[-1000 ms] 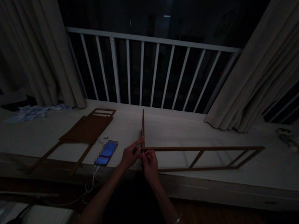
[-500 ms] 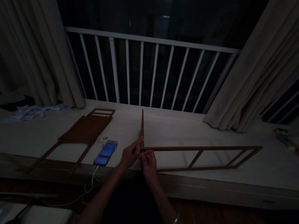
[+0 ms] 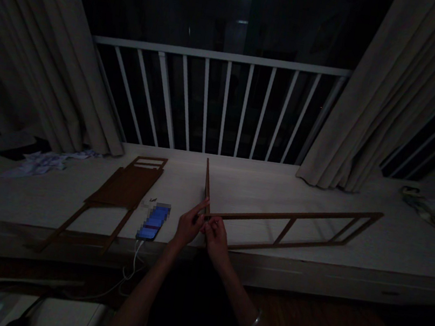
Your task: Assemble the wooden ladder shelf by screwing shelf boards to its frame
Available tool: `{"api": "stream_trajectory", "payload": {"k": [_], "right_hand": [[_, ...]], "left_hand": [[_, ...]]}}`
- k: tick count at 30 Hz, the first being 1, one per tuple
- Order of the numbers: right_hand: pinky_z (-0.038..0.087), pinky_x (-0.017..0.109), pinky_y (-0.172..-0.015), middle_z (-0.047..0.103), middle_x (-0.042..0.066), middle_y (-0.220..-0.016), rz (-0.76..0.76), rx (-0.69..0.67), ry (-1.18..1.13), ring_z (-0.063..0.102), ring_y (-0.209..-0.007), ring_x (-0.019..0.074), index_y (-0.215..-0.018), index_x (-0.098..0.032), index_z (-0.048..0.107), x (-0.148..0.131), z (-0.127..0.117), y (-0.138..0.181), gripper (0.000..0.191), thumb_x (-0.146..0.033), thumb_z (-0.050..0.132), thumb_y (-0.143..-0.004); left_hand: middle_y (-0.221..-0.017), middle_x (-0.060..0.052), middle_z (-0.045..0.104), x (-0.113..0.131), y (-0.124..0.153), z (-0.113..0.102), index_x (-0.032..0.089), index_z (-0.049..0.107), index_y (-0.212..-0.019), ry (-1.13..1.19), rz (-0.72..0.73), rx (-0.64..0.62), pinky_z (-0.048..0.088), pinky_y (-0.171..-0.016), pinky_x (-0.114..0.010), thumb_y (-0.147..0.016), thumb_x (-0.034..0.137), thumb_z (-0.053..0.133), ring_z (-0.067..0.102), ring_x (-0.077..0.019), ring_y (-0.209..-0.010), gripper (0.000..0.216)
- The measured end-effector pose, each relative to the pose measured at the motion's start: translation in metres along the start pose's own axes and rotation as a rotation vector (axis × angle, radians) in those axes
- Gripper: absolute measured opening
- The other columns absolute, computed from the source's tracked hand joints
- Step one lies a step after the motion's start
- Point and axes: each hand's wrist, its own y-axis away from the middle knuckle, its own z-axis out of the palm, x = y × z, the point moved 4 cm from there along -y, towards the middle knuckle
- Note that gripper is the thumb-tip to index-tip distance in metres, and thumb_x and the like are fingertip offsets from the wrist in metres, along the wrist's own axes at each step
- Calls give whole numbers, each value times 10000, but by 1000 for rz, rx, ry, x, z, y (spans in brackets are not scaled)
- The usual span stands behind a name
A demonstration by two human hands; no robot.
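A long brown wooden frame (image 3: pixel 285 232) with crossbars stretches to the right over the white ledge. Its near-left end meets another narrow wooden piece (image 3: pixel 207 183), seen edge-on and pointing towards the window. My left hand (image 3: pixel 190 227) is closed round this corner, index finger along the narrow piece. Close against it, my right hand (image 3: pixel 217 237) is in a pinch at the joint, fingertips together. Whatever small thing lies between those fingertips is too dark to make out. To the left lies a brown folding chair (image 3: pixel 124 186), flat, its legs reaching past the ledge's front edge.
A lit phone (image 3: pixel 153 223) with a white cable (image 3: pixel 127 275) lies left of my hands. Behind the ledge (image 3: pixel 255 182) stands a white railing (image 3: pixel 220 58) between curtains (image 3: pixel 343 111). Crumpled cloth (image 3: pixel 39 163) lies at far left, more fabric (image 3: pixel 434 212) at far right.
Both hands stay at the corner joint. My right fingertips have shifted very slightly, and the small bright spot between them no longer shows. The wooden pieces hold their places.
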Motion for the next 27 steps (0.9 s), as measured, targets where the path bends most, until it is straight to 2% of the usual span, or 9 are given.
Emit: {"api": "stream_trajectory", "payload": {"k": [4, 7, 13, 22, 27], "right_hand": [[432, 252, -664, 536, -17, -697, -6, -8, 45, 526, -679, 117, -801, -224, 418, -4, 0, 0, 116, -338, 439, -800], [428, 254, -677, 546, -18, -705, -7, 34, 113, 541, -687, 121, -810, -219, 426, -5, -2, 1, 113, -330, 445, -795], [421, 248, -662, 573, -8, -724, -19, 159, 226, 561, -703, 133, -800, -209, 460, -7, -8, 2, 121, -316, 499, -760], [405, 241, -635, 563, -10, -698, -47, 172, 299, 538, -671, 128, -796, -206, 478, -7, -13, 0, 93, -295, 459, -779], [408, 241, -630, 543, -8, -698, -16, 94, 307, 513, -658, 125, -862, -206, 501, -7, -21, 9, 148, -325, 441, -797]], "left_hand": [[-1295, -41, 413, 0, 0, 0, 220, 435, -1209, 4, -28, -2, 434, -837, -286, -819, 309, 360, 491, -174, -1083, 407], [-1301, -53, 402, -1, 1, 0, 222, 433, -1210, -1, -52, -4, 460, -765, -269, -817, 294, 366, 555, -168, -983, 405], [-1291, -10, 420, 1, 0, -1, 255, 435, -1203, -12, -29, 7, 409, -889, -303, -812, 240, 366, 469, -162, -1111, 398], [-1287, 4, 425, 0, -1, -1, 258, 431, -1205, -28, -20, 9, 371, -944, -323, -803, 216, 366, 423, -158, -1157, 409], [-1297, -10, 412, -1, -1, 0, 248, 430, -1205, -5, -26, 11, 382, -928, -318, -814, 249, 357, 419, -160, -1160, 398]]}}
